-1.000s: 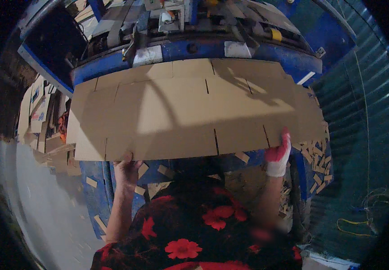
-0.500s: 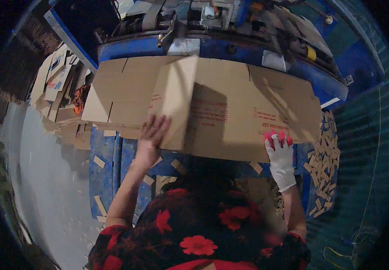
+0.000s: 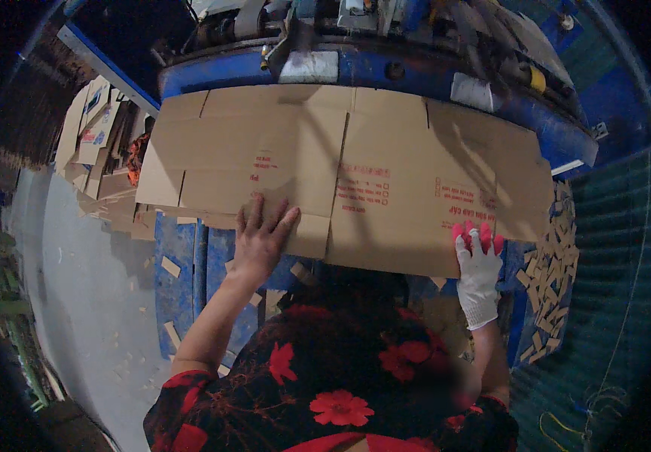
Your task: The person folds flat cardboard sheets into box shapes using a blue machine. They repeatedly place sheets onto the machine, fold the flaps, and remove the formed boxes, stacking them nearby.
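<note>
A large flattened cardboard box blank (image 3: 355, 173), brown with slots cut along its far and near edges and red printing on its panels, lies spread across the blue machine counter (image 3: 544, 128), its long side running left to right. Its near edge overhangs the counter toward the person.

The left hand (image 3: 263, 233), bare, lies flat on the blank near the middle of its near edge, fingers spread wide and palm down; it presses on the board and grips nothing. The right hand (image 3: 477, 267), in a white glove with red fingertips, rests at the near right edge of the blank, fingers straight and laid on top of the board; whether the thumb hooks under the edge cannot be told.

Beyond the blank, at the far side, sits the dark machinery (image 3: 325, 30) of the blue frame. To the left, a heap of other cardboard pieces (image 3: 103, 143) lies on the grey floor (image 3: 77, 301). To the right, small cardboard offcuts (image 3: 547, 279) are scattered in a pile. The person wears a dark garment with red flowers (image 3: 333, 384).
</note>
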Tool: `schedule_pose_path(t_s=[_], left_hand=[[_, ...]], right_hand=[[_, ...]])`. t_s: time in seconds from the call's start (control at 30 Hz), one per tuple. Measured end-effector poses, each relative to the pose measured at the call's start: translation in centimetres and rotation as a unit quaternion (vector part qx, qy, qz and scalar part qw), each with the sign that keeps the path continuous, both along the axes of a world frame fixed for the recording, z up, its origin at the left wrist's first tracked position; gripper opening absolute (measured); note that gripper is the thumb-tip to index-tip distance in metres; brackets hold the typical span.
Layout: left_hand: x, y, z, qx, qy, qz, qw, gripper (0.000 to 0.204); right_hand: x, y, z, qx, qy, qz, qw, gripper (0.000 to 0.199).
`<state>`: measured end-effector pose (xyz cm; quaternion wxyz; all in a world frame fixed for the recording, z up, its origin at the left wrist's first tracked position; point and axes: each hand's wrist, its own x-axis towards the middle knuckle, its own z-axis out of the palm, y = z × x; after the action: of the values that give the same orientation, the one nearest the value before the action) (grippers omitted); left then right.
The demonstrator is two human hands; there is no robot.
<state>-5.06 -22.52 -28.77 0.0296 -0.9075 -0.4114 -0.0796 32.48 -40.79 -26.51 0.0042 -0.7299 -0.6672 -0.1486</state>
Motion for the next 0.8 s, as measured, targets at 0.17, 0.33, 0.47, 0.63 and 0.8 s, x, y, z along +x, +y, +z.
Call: schedule_pose_path(t_s=[0.17,0.33,0.47,0.63,0.8], left_hand=[[-0.3,-0.2,0.3,0.018,0.002,-0.012,1.000,0.049],[-0.4,-0.3,0.0,-0.020,-0.023,-0.009,0.999,0.066],[-0.6,0.0,-0.1,-0.026,-0.042,-0.026,0.998,0.063],[-0.6,0.8,0.1,-0.076,-0.275,-0.031,0.958,0.063],[-0.3,1.0,0.3,-0.101,-0.331,-0.013,0.938,0.061]], right_hand=[[0.3,-0.1,0.2,-0.045,-0.013,-0.017,0.999,0.047],[0.1,-0.3,0.7,-0.047,0.005,-0.014,0.999,0.053],[0.5,-1.0,-1.2,0.079,-0.007,0.016,0.997,0.047],[1.9,-3.3,-4.1,0.084,-0.032,-0.021,0.996,0.041],[1.5,-4.1,-3.9,0.080,-0.022,-0.047,0.995,0.043]])
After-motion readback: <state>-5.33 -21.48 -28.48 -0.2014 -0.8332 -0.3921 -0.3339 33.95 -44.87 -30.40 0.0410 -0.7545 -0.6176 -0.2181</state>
